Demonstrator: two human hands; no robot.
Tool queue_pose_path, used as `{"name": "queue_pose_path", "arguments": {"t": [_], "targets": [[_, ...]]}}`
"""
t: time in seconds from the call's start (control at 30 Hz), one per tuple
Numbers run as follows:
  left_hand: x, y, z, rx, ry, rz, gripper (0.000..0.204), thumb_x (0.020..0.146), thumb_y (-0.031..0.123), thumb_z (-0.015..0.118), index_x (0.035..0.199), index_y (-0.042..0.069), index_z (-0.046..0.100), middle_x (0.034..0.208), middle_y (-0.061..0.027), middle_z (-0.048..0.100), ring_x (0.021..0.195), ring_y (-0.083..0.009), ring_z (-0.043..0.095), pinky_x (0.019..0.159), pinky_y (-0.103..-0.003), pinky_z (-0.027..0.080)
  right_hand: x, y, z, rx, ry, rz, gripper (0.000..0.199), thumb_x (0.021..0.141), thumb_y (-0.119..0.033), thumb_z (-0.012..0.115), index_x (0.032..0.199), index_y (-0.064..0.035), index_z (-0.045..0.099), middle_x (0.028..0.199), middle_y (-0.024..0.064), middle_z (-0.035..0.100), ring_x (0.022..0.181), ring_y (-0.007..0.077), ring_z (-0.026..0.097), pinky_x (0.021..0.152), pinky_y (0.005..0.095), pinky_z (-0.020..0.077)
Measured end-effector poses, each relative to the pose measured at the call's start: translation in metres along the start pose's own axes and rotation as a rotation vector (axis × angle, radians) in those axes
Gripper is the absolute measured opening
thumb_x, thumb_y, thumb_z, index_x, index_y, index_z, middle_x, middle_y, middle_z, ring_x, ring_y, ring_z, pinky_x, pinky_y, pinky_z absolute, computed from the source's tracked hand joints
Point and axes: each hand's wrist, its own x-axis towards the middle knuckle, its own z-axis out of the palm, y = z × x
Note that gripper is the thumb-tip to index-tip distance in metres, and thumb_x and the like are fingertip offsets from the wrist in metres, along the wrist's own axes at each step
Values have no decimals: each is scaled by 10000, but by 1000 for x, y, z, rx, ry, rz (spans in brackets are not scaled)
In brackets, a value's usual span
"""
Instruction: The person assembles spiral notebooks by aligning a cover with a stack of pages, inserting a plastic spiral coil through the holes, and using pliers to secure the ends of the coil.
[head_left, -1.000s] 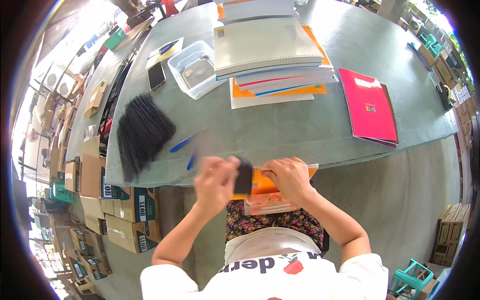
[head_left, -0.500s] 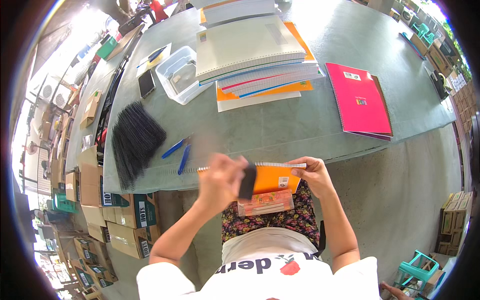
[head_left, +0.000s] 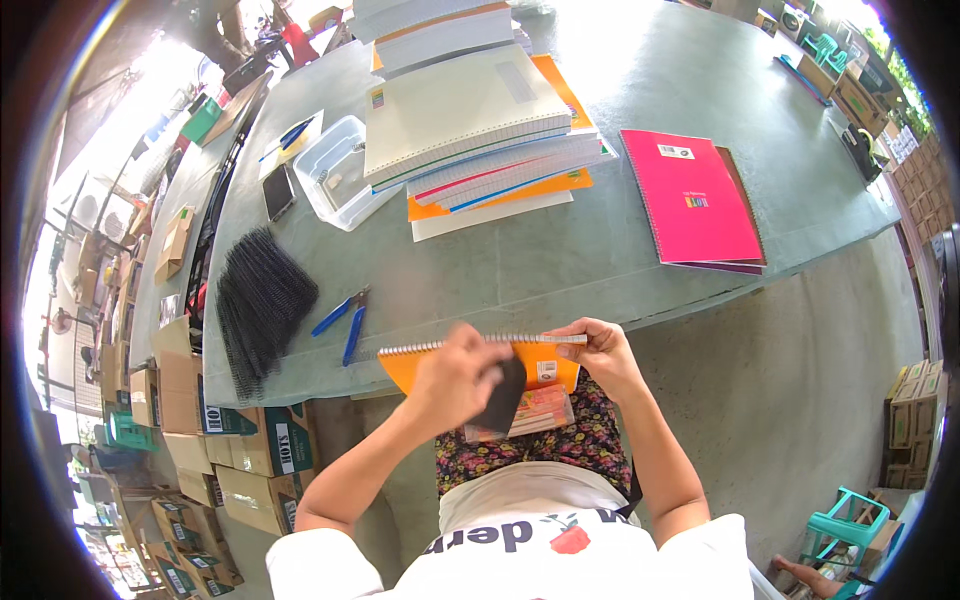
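While a long grey-green table (head_left: 560, 260) fills the upper part of the downward view, a seated person works just below its near edge, over their lap. On the table, well apart from the hands, stands a tall stack of spiral notebooks (head_left: 480, 120) at top centre, with a pink notebook (head_left: 690, 195) lying flat to its right, a heap of black binding coils (head_left: 260, 300) at the left edge, a clear plastic tub (head_left: 335, 175) behind them, and blue-handled pliers (head_left: 345, 315) near the front edge. Held between table edge and lap is an orange spiral notebook (head_left: 450, 362), its wire spine uppermost and its long axis running left to right across the body. The right hand (head_left: 600, 355) pinches the notebook's right end, fingers curled over the top edge. The left hand (head_left: 455, 380) lies over the notebook's middle, closed around a small dark flat object (head_left: 503, 398) that partly covers the cover; what it is cannot be told. Under the notebook, on the lap, rests a clear packet (head_left: 530, 412). Both hands touch the notebook; the left is nearer its centre.
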Motion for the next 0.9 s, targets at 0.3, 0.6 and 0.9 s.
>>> {"name": "queue_pose_path", "arguments": {"t": [0.3,0.6,0.9], "targets": [[12,19,2,-42,-5,-4,312,664,24,713,970,71,671,835,-108,563,787,-257,563,728,-330,463,-2,-4,-2,52,9,106,521,943,-427,455,955,66,624,898,103,659,809,126,610,741,253,479],[38,27,5,-15,312,78,327,666,28,708,979,114,670,827,-95,566,812,-260,554,729,-349,464,-6,0,4,29,5,104,526,965,-394,398,988,79,629,888,82,652,799,117,587,746,250,462],[81,-98,-10,49,307,-298,208,766,183,686,942,73,672,860,-133,634,768,-260,608,718,-349,471,-4,-2,15,-156,-4,-63,176,883,-31,567,1039,-36,647,960,33,648,857,72,568,792,216,458]]}}
